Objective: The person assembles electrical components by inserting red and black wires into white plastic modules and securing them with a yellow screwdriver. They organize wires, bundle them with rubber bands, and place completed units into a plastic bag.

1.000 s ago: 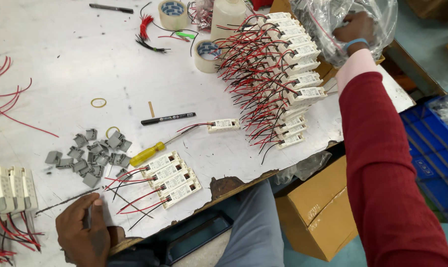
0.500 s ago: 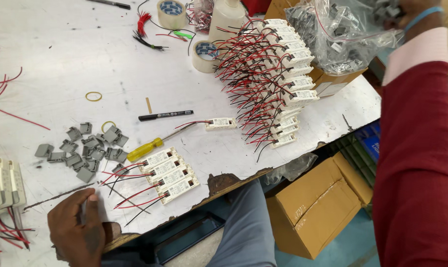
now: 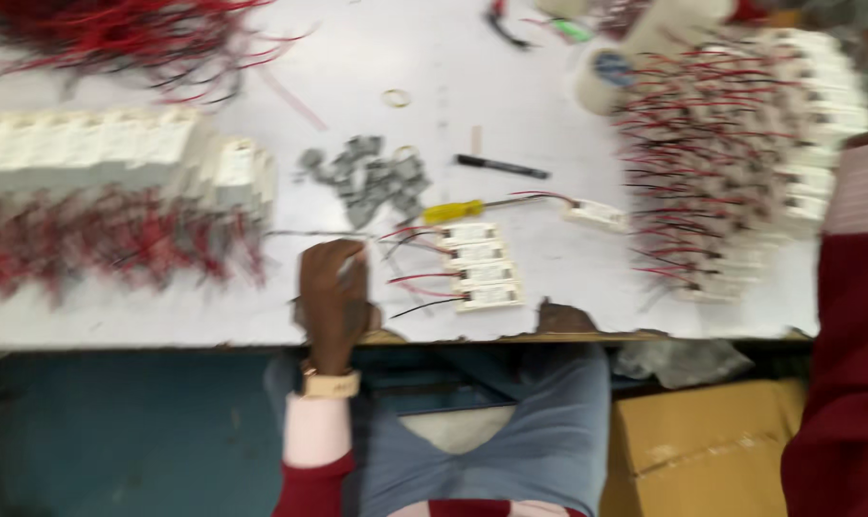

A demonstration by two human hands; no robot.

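Resting left hand (image 3: 333, 292) on white table edge (image 3: 166, 330), fingers curled shut, contents unclear to me. Small white rectangular modules with red and black wires (image 3: 477, 268) lay at three o'clock, rowed for reach. Right hand out of view.

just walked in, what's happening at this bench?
A person sits at a white table. Their left hand rests near the front edge, fingers curled on something thin that is too blurred to identify. Beside it lie four small white modules with red and black leads, a yellow-handled screwdriver, a pile of grey clips and a black marker. The right hand is out of view; only its red sleeve shows.
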